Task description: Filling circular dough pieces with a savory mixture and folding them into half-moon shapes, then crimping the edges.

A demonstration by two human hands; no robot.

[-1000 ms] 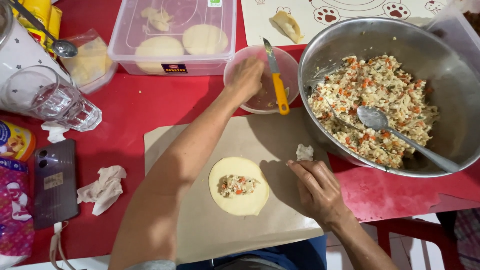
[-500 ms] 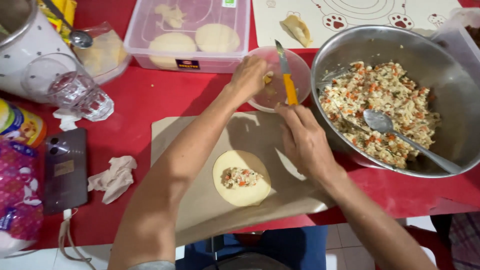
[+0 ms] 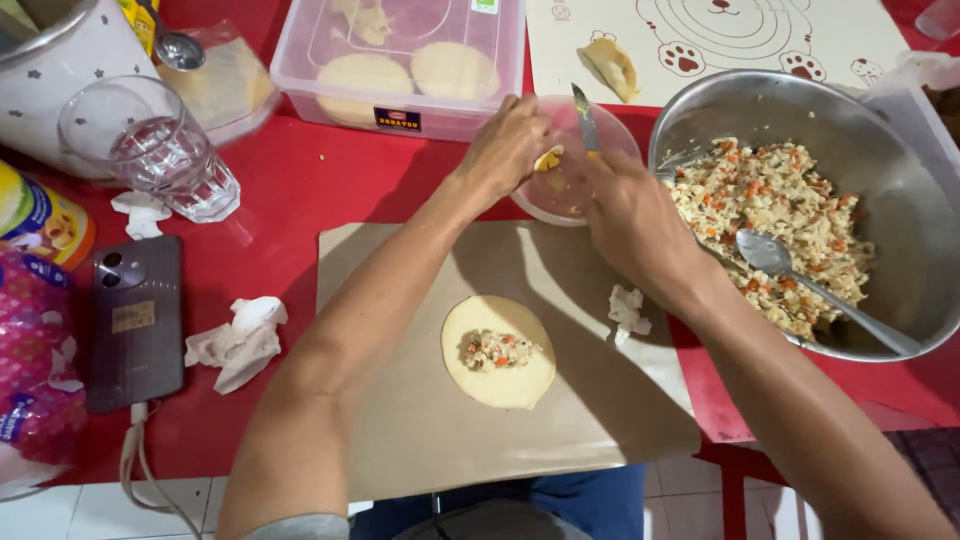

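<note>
The left hand [image 3: 505,150] pinches a small yellow piece [image 3: 547,159] over the little pink bowl [image 3: 560,195], and the right hand [image 3: 635,220] is closed around the knife [image 3: 585,118] there, so the sharp blade could nick a finger or the piece could drop because both hands are so close together. The bowl sits by the big metal bowl [image 3: 900,200] of filling, and a bump might tip it onto the red worktop [image 3: 330,190]. The dough circle [image 3: 498,352] lies flat on the brown paper [image 3: 420,420], pale and round with a small heap of filling in its middle.
</note>
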